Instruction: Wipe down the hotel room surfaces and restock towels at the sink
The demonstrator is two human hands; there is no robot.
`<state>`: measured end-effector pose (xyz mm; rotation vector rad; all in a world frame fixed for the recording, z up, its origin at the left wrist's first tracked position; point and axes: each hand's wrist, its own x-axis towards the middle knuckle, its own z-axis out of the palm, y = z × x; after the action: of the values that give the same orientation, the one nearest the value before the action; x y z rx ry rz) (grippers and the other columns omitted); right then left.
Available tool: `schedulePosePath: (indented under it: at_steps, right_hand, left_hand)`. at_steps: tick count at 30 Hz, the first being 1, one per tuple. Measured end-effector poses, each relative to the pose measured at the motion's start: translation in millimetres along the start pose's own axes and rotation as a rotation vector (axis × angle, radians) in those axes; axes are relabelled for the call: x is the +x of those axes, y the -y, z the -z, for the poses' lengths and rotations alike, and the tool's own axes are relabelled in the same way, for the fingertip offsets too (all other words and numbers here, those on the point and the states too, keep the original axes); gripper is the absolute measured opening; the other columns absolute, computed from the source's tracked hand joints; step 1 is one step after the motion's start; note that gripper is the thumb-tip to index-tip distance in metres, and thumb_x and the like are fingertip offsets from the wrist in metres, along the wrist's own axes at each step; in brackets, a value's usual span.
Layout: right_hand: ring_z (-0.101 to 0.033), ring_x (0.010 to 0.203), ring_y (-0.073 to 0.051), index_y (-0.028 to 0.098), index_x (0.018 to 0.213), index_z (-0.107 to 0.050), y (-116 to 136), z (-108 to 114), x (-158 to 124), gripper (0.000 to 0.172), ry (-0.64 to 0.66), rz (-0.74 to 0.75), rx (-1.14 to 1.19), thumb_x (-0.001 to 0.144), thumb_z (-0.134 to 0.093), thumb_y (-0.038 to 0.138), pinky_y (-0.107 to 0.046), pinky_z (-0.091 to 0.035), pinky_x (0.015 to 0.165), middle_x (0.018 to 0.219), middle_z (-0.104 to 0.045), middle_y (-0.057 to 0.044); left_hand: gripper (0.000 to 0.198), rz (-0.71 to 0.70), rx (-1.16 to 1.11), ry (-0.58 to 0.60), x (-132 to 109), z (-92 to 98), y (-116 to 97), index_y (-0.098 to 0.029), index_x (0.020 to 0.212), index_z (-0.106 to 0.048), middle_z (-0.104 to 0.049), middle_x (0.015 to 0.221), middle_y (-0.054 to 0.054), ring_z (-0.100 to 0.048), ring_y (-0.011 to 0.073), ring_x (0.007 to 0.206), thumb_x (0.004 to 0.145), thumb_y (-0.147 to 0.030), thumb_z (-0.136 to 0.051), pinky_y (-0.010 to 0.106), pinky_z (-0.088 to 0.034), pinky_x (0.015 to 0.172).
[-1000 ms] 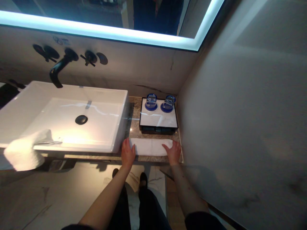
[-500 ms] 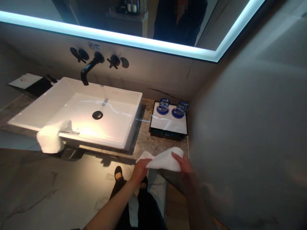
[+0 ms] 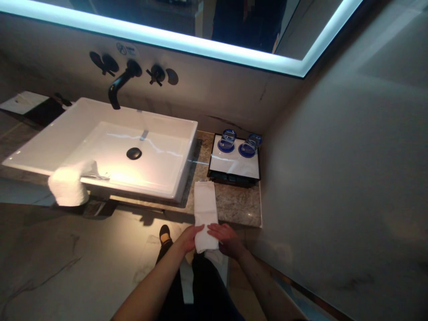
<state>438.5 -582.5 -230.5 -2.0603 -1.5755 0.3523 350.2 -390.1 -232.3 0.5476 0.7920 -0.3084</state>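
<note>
A white towel (image 3: 205, 203), folded into a long strip, lies partly on the stone counter (image 3: 237, 205), and its near end reaches past the front edge. My left hand (image 3: 189, 237) grips the towel's left side, thumb on top and the other fingers out of sight beneath. On the right side, my right hand (image 3: 227, 238) holds it with fingers laid across the top. Just behind the towel stands a white-topped black box (image 3: 234, 166) with two glasses on blue coasters (image 3: 246, 150).
To the left is a white rectangular basin (image 3: 185, 171) under a black tap (image 3: 117, 89). Another white towel (image 3: 68, 185) hangs over the basin's front rim. A wall (image 3: 334, 156) rises close on the right, and a lit mirror (image 3: 247, 26) is above.
The towel, bunched between my hands before, now lies as a straight folded strip pointing toward the box. My right hand has moved left, closer to my left hand. The view has shifted slightly.
</note>
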Motion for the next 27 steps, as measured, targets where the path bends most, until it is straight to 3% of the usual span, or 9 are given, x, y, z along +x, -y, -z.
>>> schedulePosePath:
  at_steps: [5,8,10,12,14,16,20,23,27]
  right_hand:
    - [-0.069,0.084,-0.022,0.018,0.116,-0.065,-3.6,8.6,35.8,0.033,0.031,-0.365,0.138,0.092,-0.047,0.031,-0.03,-0.048,0.074,0.093,-0.076,-0.008]
    - [-0.061,0.066,-0.019,0.019,0.096,-0.066,-5.2,13.6,61.2,0.027,-0.046,-0.613,0.185,0.095,-0.047,0.038,-0.026,-0.039,0.061,0.071,-0.068,-0.003]
    - [-0.058,0.066,-0.017,0.018,0.084,-0.066,-8.1,14.3,75.2,0.024,-0.105,-0.705,0.238,0.093,-0.051,0.035,-0.025,-0.037,0.06,0.071,-0.067,-0.004]
    - [-0.057,0.063,-0.016,0.017,0.073,-0.066,-12.0,15.2,85.2,0.023,-0.115,-0.764,0.275,0.089,-0.054,0.027,-0.024,-0.036,0.057,0.068,-0.066,-0.004]
    - [-0.057,0.057,-0.016,0.015,0.065,-0.067,-14.7,18.8,89.3,0.025,-0.077,-0.785,0.296,0.086,-0.056,0.023,-0.025,-0.037,0.054,0.059,-0.064,-0.004]
    - [-0.061,0.059,-0.019,0.014,0.069,-0.07,-14.2,25.3,86.4,0.025,-0.07,-0.812,0.287,0.087,-0.058,0.026,-0.027,-0.043,0.057,0.061,-0.067,-0.006]
    - [-0.059,0.121,-0.029,0.017,0.121,-0.068,-9.0,34.2,64.9,0.035,-0.223,-0.471,0.077,0.092,-0.058,0.032,-0.043,-0.044,0.103,0.128,-0.067,-0.015]
    - [-0.034,0.147,-0.027,0.021,0.146,-0.048,-14.2,28.2,48.8,0.064,-0.086,-0.126,-0.032,0.083,-0.061,0.016,-0.051,-0.026,0.119,0.153,-0.047,-0.01]
    - [-0.039,0.144,-0.025,0.02,0.142,-0.052,-27.6,17.2,40.4,0.07,-0.027,-0.151,0.022,0.075,-0.051,0.003,-0.048,-0.031,0.117,0.148,-0.053,-0.01]
  left_hand:
    - [0.029,-0.178,0.157,-0.409,-27.5,12.2,3.1,-0.008,0.098,-0.062,-0.069,0.097,0.02,-0.069,0.0272,0.092,0.097,-0.032,-0.046,0.047,-0.054,0.094]
    - [0.022,-0.554,0.457,-0.643,-50.5,16.9,14.8,-0.013,0.101,-0.062,-0.066,0.112,0.016,-0.061,0.0262,0.112,0.095,-0.031,-0.05,0.047,-0.042,0.11]
    - [0.021,-0.946,0.921,-0.527,-57.8,14.2,22.8,-0.017,0.101,-0.067,-0.067,0.113,0.013,-0.058,0.026,0.117,0.094,-0.03,-0.052,0.046,-0.038,0.112]
    - [0.026,-1.2,1.417,-0.259,-53.9,7.2,26.6,-0.019,0.112,-0.069,-0.066,0.123,0.012,-0.055,0.0267,0.125,0.095,-0.027,-0.05,0.048,-0.035,0.114]
    - [0.041,-1.202,1.72,-0.112,-40.7,-0.5,23.7,-0.021,0.135,-0.059,-0.056,0.142,0.011,-0.043,0.0291,0.139,0.094,-0.022,-0.052,0.052,-0.028,0.119]
    - [0.061,-1.123,1.881,-0.127,-24.5,-4.7,14.9,-0.022,0.149,-0.043,-0.04,0.156,0.01,-0.028,0.0324,0.148,0.091,-0.019,-0.058,0.059,-0.021,0.12]
    - [0.076,-1.061,1.989,-0.147,-3.1,2.5,-8.0,-0.034,0.153,-0.035,-0.024,0.163,0.005,-0.014,0.0352,0.152,0.086,-0.021,-0.068,0.064,-0.015,0.12]
    - [0.077,-1.075,2.003,-0.097,3.7,16.5,-20.7,-0.036,0.152,-0.037,-0.025,0.163,0.004,-0.013,0.0349,0.152,0.084,-0.012,-0.064,0.064,-0.011,0.12]
    - [0.07,-1.086,1.863,0.005,7.4,27.6,-29.4,-0.022,0.146,-0.048,-0.043,0.154,0.012,-0.032,0.0277,0.147,0.08,0.0,-0.053,0.053,-0.021,0.121]
